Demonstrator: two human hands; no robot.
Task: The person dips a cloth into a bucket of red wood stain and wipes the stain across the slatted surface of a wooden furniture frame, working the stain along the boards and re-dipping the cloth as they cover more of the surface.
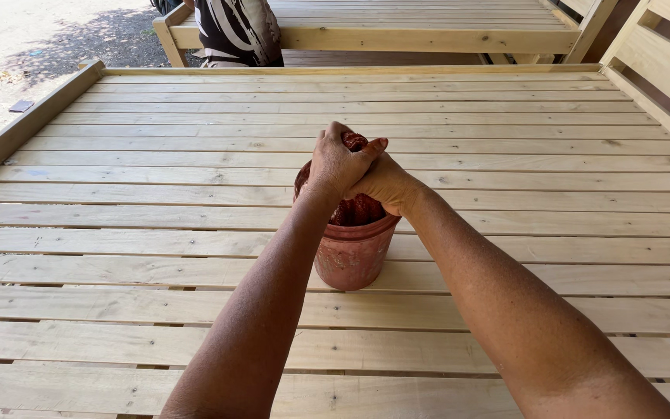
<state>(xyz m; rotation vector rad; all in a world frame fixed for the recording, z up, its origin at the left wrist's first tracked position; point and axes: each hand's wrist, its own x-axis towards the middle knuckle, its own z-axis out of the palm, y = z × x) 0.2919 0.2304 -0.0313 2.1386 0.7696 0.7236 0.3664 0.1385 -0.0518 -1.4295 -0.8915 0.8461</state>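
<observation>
A reddish-brown stained tub [348, 254] stands on the pale wooden slats in the middle of the view. Both hands meet just above its mouth. My left hand [336, 161] and my right hand [385, 183] are clenched together around a wad of dark red soaked cloth [354, 140], which pokes out above the fingers. More of the red material [358, 209] shows inside the tub below the hands. How the cloth is folded inside the fists is hidden.
The tub sits on a slatted bed frame of unfinished wood [118, 233] with raised side rails at left [25, 128] and right [661, 85]. A second wooden frame [428, 31] lies beyond. A person in patterned clothing [238, 31] stands at the far edge. Bare ground [32, 46] lies at left.
</observation>
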